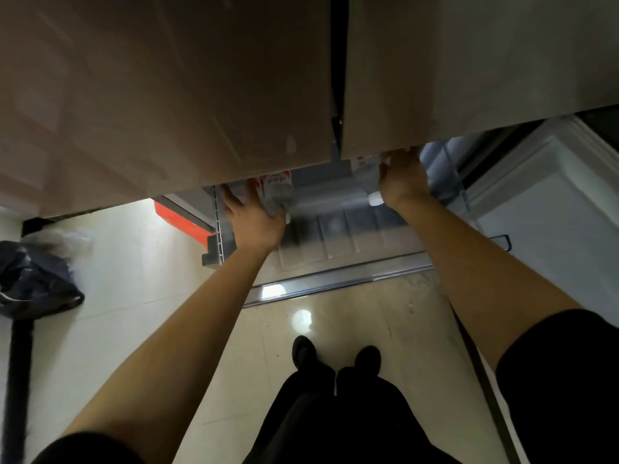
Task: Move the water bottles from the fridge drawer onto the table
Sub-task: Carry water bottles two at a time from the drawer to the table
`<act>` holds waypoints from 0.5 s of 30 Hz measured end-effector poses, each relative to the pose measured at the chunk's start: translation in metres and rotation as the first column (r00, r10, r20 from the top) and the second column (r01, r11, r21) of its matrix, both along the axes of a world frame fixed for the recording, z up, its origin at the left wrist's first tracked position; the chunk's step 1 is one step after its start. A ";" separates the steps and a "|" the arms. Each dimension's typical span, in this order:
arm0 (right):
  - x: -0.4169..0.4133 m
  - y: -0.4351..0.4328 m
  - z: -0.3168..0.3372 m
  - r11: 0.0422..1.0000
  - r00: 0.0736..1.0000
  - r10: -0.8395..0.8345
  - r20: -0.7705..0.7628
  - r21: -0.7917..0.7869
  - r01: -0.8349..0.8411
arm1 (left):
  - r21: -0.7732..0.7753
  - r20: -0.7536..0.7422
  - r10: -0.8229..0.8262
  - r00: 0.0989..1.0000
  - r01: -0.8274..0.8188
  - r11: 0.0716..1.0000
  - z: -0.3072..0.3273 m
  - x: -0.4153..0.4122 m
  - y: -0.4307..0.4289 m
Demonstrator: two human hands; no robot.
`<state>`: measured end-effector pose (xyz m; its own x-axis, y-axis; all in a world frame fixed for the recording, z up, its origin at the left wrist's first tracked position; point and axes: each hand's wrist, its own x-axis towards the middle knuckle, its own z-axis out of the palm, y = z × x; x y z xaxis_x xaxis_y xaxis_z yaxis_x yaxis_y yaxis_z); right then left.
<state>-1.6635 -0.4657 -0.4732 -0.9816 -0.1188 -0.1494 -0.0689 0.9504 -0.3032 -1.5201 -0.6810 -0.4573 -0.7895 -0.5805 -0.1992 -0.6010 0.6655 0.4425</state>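
Note:
The fridge drawer (335,262) is pulled out low in front of me, its clear ribbed floor showing. My left hand (254,219) grips a clear water bottle (278,189) with a red and white label at the drawer's back left. My right hand (403,179) grips a second clear water bottle (366,175) at the back right; its white cap (375,198) points toward me. The upper ends of both bottles and my fingertips are hidden under the closed fridge doors (167,95).
The brown fridge doors fill the top of the view and overhang the drawer. A white open door panel (552,202) stands at the right. A dark bag (33,283) on a black pole lies on the tiled floor at the left. My feet (335,356) stand before the drawer.

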 end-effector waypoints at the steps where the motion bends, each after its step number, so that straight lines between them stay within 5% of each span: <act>1: 0.002 0.000 0.003 0.998 0.999 -0.028 0.025 -0.050 0.029 | -0.014 0.023 0.003 1.000 -0.002 1.000 0.000 -0.004 -0.003; 5: 0.024 -0.004 0.010 0.980 0.990 -0.039 0.133 -0.191 0.064 | -0.018 0.134 -0.006 0.991 0.008 1.000 -0.002 -0.021 -0.013; 7: 0.029 0.002 0.012 0.959 0.951 -0.030 0.308 -0.260 0.114 | -0.019 0.160 -0.103 0.982 0.108 0.994 -0.001 -0.026 -0.015; 10: 0.038 0.012 0.017 0.904 0.651 0.158 0.742 -0.374 0.207 | -0.108 0.175 -0.223 0.959 0.243 0.964 0.007 -0.023 -0.005; 13: 0.068 0.001 0.008 0.997 0.878 0.073 0.473 -0.066 -0.048 | -0.146 0.104 -0.246 0.964 0.259 0.955 0.020 -0.006 0.015; 15: 0.077 -0.008 0.014 0.996 0.908 0.091 0.409 -0.058 -0.074 | -0.114 0.032 -0.202 0.979 0.204 0.972 0.030 0.011 0.027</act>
